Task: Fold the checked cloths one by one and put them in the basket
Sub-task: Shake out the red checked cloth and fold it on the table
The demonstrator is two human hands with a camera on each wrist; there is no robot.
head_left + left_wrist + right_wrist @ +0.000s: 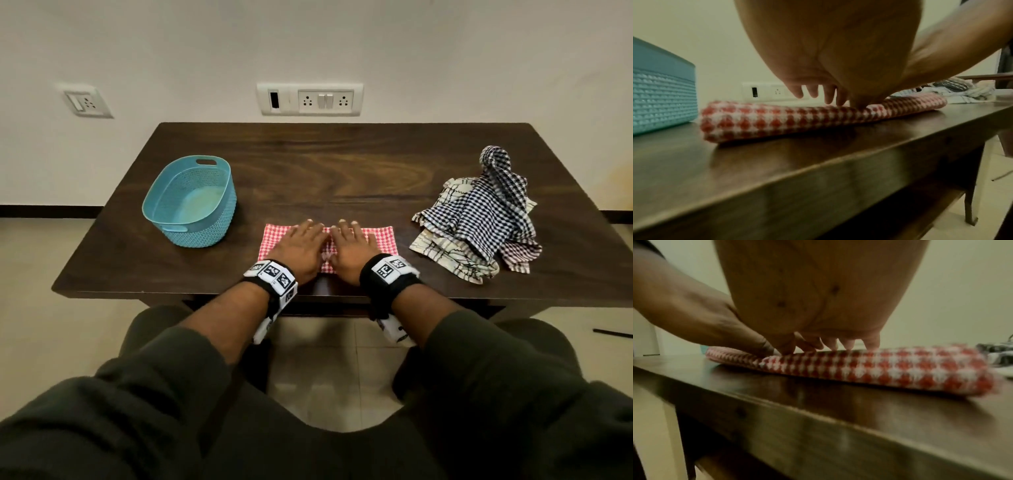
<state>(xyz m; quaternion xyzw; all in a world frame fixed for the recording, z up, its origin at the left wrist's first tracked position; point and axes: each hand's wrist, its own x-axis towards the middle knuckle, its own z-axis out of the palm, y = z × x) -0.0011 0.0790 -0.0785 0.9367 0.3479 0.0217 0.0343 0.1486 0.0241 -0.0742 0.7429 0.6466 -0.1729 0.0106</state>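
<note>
Where wrist views crop: basket (191,202) (whole, overhead)

Clearances around your hands

Bare table (342,164) lay between the basket (191,202) on your left and the heaped cloths (479,219) on your right; both flanked your path.

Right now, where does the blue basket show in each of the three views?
Head: basket on the table, left of the red checked cloth.
Left wrist: basket at the left edge.
Right wrist: only a blue sliver behind the cloth's left end.
Shared landmark: the cloth.
</note>
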